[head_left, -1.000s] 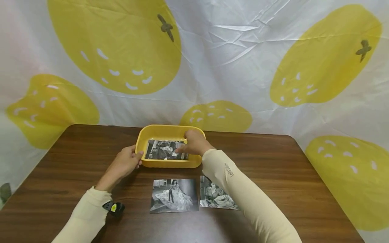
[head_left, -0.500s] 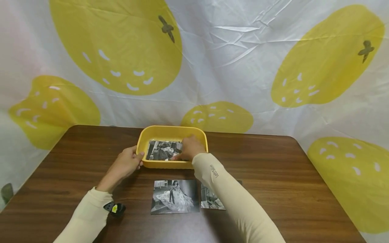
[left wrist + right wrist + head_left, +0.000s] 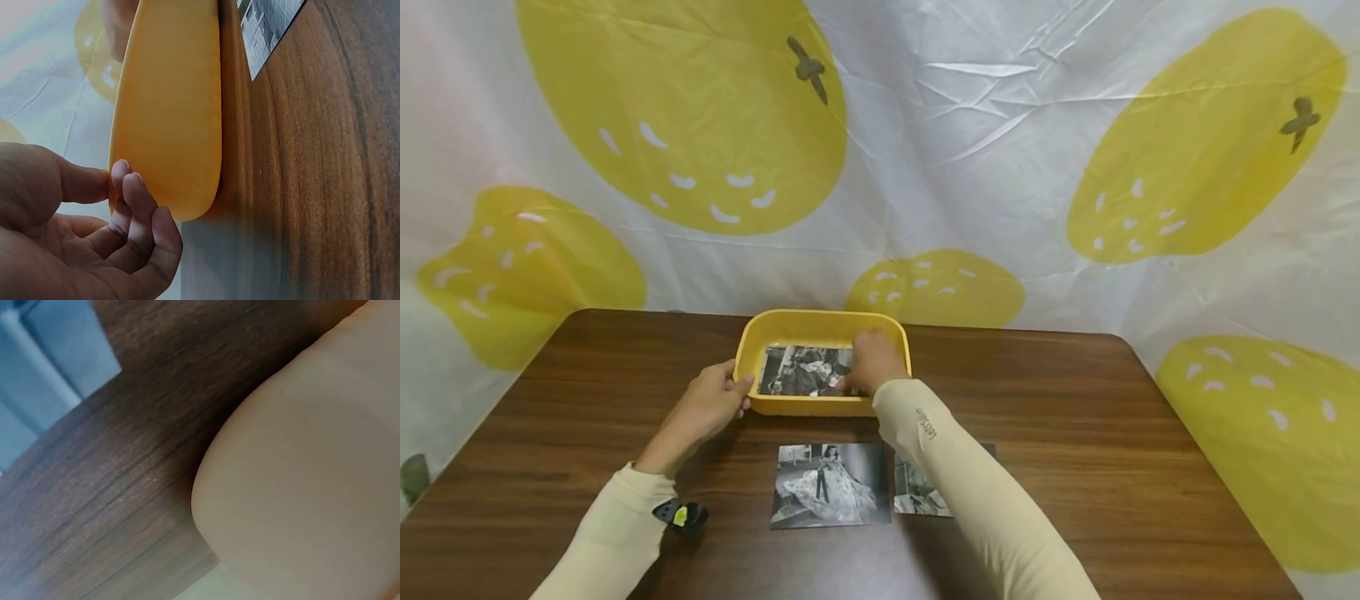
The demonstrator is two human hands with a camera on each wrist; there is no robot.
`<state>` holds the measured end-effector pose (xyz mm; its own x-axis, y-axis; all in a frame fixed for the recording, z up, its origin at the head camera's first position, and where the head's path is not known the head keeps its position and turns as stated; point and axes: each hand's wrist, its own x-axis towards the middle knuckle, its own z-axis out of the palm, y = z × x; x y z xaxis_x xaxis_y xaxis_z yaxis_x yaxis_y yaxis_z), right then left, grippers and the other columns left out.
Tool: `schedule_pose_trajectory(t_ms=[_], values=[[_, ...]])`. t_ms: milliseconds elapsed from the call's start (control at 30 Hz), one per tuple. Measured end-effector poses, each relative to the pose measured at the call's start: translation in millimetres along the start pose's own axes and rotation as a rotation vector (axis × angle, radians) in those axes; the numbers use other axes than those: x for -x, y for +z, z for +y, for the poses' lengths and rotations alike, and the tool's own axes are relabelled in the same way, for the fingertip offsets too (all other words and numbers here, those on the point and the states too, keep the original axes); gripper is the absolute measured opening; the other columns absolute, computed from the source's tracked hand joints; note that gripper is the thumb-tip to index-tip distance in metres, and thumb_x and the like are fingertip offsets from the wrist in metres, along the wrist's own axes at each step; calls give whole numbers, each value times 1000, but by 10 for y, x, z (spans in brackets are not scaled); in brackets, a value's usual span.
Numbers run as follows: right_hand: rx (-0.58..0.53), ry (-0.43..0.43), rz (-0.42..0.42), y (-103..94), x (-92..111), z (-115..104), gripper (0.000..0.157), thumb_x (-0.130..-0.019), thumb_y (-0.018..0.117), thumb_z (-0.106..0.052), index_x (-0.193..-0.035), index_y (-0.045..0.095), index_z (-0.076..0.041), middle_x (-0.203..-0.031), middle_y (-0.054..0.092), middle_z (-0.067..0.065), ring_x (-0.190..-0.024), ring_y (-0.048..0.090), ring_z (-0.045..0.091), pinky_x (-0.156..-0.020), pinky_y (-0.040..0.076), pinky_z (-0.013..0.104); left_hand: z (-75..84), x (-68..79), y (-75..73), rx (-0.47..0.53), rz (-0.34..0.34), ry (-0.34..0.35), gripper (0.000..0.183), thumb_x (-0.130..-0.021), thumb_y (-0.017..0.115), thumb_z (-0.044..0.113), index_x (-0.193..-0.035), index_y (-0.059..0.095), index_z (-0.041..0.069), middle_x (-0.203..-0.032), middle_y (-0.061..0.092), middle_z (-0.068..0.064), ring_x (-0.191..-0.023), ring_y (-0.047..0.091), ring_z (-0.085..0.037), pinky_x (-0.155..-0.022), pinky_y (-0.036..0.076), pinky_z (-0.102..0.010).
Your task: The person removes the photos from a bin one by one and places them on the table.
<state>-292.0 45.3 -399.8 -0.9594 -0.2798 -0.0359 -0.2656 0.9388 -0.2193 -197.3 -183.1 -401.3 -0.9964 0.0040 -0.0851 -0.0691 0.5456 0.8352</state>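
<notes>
A yellow plastic tray (image 3: 820,406) with raised walls sits near the table's back edge. My left hand (image 3: 709,400) pinches its left front corner; in the left wrist view the thumb is on the rim and the fingers lie against the outer wall. Inside lies a black-and-white photo (image 3: 801,372). My right hand (image 3: 877,362) reaches down into the tray, with its thumb at the photo's right part. Its other fingers are hidden, so I cannot tell whether they grip the photo.
In front of the tray a photo of a figure in a wide gown (image 3: 831,486) lies on the wooden table (image 3: 1075,433). Beside it another photo (image 3: 917,492) is partly under my right sleeve (image 3: 977,492). A lemon-patterned cloth (image 3: 947,167) hangs behind.
My right hand has sunk lower into the tray, and its spread thumb has drawn in toward the photo's right side. The right forearm has swung left over the second table photo. The left hand stays put.
</notes>
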Motion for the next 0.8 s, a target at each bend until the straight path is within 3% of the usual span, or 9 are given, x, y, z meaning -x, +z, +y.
schedule_pose_trajectory(t_ms=[133,267,367,467,600,800], values=[[-17,-30,38,-1,-47,40,43,-72,94,-23,-98,68,0,-103,69,18,-104,64,37,-96,50,48,1,1,3,-4,-1,-7,31,-108,47,13,-128,53,-9,-75,60,-7,-63,55,-14,-53,40,-26],[-76,-49,82,-38,-74,91,20,-76,85,-3,-83,66,-1,-89,70,15,-95,67,36,-91,53,47,4,3,7,4,-1,-14,32,-108,47,13,-130,52,-10,-76,60,-7,-63,55,-14,-53,40,-26],[-96,-70,119,-99,-68,123,15,-75,77,4,-75,64,-3,-81,68,12,-87,67,32,-84,54,45,12,8,11,11,1,-14,33,-108,47,12,-132,51,-10,-76,60,-7,-62,55,-13,-52,41,-25],[-161,-49,105,-184,-37,139,12,-78,74,5,-88,70,-1,-92,71,13,-96,66,34,-88,52,47,22,15,10,14,0,-14,34,-108,47,12,-133,50,-11,-76,60,-7,-62,54,-13,-52,41,-25],[-283,-14,56,-305,6,169,28,-86,75,0,-114,72,-1,-113,71,15,-108,64,38,-94,51,49,24,13,8,11,-1,-12,33,-108,46,12,-131,51,-11,-75,60,-6,-63,55,-13,-52,40,-25],[-497,-30,25,-506,68,276,30,-89,76,-2,-117,69,2,-106,69,19,-81,67,26,-72,57,36,19,11,11,8,-3,-13,33,-108,46,13,-131,50,-10,-75,60,-6,-63,55,-14,-52,40,-25]])
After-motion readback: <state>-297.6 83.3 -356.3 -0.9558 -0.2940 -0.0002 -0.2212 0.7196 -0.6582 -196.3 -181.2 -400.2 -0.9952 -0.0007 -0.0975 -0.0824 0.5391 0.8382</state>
